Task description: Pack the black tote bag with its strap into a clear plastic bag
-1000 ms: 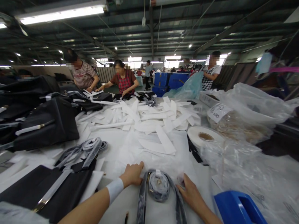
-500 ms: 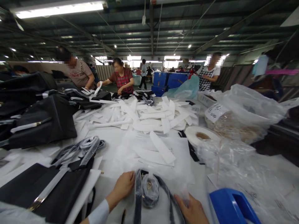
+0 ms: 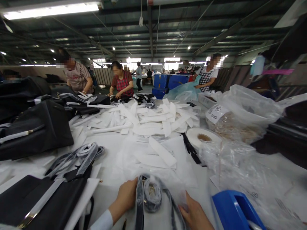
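Observation:
In front of me lies a strap (image 3: 139, 207) wrapped in clear plastic, bent into a loop. Inside the loop sits its coiled part (image 3: 153, 195), with gold-coloured metal fittings. My left hand (image 3: 127, 194) is closed at the strap's left edge; its fingertips are hidden, so what they grip cannot be made out. On the other side, my right hand (image 3: 195, 211) pinches a thin clear plastic sheet (image 3: 182, 197) between thumb and fingers, just right of the loop. A black bag (image 3: 45, 195) with a plastic-wrapped strap lies to my left.
White strips (image 3: 153, 119) are heaped across the table. At right are a blue tape dispenser (image 3: 230, 207), a white roll (image 3: 213, 137) and crumpled plastic bags (image 3: 240, 163). More black bags (image 3: 45, 124) stand at left. Several people work beyond the table.
The view has turned slightly right. Both hands stay beside the strap, with the right fingers lifted a little higher. A co-worker at the back has lowered a white strip.

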Demonstrator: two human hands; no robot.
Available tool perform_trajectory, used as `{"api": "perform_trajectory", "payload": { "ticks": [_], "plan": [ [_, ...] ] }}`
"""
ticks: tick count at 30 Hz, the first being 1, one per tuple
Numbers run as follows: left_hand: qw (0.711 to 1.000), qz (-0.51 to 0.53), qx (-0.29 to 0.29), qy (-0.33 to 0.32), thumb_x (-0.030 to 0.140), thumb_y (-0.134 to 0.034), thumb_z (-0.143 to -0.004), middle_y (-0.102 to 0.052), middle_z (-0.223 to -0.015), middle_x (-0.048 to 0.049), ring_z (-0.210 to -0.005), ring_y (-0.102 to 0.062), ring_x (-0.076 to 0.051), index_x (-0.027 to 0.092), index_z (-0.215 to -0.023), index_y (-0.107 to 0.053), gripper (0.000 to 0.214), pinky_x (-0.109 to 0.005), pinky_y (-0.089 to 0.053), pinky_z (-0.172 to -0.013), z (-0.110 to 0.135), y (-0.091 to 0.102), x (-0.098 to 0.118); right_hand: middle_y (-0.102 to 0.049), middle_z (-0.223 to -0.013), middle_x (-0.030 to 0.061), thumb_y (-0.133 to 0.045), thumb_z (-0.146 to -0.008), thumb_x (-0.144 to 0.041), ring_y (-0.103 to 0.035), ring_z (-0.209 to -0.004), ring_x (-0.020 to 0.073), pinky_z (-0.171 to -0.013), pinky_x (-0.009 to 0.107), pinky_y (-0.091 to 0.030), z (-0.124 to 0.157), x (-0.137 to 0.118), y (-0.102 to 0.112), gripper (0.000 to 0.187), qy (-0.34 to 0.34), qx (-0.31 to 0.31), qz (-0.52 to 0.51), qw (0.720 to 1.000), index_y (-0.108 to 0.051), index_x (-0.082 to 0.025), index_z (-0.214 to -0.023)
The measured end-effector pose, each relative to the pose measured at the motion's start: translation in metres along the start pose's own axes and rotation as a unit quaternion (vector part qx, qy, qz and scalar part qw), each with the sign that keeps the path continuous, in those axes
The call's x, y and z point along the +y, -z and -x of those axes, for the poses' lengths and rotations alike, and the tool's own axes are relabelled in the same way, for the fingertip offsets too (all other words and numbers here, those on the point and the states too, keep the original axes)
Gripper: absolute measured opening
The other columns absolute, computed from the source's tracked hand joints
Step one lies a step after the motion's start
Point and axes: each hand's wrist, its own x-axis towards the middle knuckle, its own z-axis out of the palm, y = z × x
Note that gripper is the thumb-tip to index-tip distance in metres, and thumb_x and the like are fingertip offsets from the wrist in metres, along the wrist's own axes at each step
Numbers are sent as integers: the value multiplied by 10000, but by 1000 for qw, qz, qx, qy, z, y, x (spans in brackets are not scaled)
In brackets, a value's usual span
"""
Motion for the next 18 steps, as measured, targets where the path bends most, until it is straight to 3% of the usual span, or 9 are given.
{"api": "perform_trajectory", "payload": {
  "ticks": [4, 7, 9, 13, 15, 18],
  "plan": [
    [995, 89, -28, -26, 383, -580, -730, -707, -854, -79, -837, -622, -270, 186, -898, -663, 272, -340, -467, -735, -31, 1, 18, -749, -1031, 123, -620, -685, -473, -684, -947, 315, -870, 414, -542, -24, -34, -6, 498, -50, -13, -86, 995, -667, -157, -1067],
    [985, 167, -23, -23, 508, -472, -778, -615, -654, -5, -642, -543, -175, 183, -737, -619, 359, -265, -415, -576, -42, 9, 13, -759, -893, 109, -509, -741, -663, -678, -885, 293, -852, 401, -543, -16, -32, -7, 532, -78, -19, -174, 981, -688, -169, -821],
    [980, 197, 8, 0, 574, -454, -754, -498, -537, 29, -540, -449, -136, 189, -622, -549, 418, -250, -349, -516, -32, 12, -6, -755, -813, 108, -506, -702, -732, -683, -830, 297, -800, 394, -555, 6, -16, -3, 589, -121, -8, -149, 981, -682, -173, -755],
    [967, 234, 82, 61, 659, -479, -685, -324, -435, 87, -421, -296, -110, 210, -609, -510, 457, -249, -227, -443, 4, 13, -43, -764, -938, 104, -520, -689, -742, -695, -915, 296, -810, 339, -556, 48, 3, 8, 620, -149, 35, -82, 985, -709, -189, -894],
    [954, 249, 145, 81, 657, -427, -727, -291, -437, 96, -422, -292, -118, 214, -657, -517, 457, -249, -224, -445, 12, 14, -43, -765, -834, 98, -428, -736, -763, -701, -825, 283, -753, 322, -556, 48, -5, 13, 620, -127, 79, -44, 988, -693, -205, -790],
    [928, 266, 249, 78, 607, -434, -771, -342, -503, 77, -495, -365, -130, 215, -672, -505, 411, -242, -286, -484, 9, 22, -26, -710, -625, 70, -325, -786, -762, -657, -612, 248, -637, 322, -543, 30, -27, 17, 636, -91, 132, 25, 987, -630, -221, -650]
  ]
}}
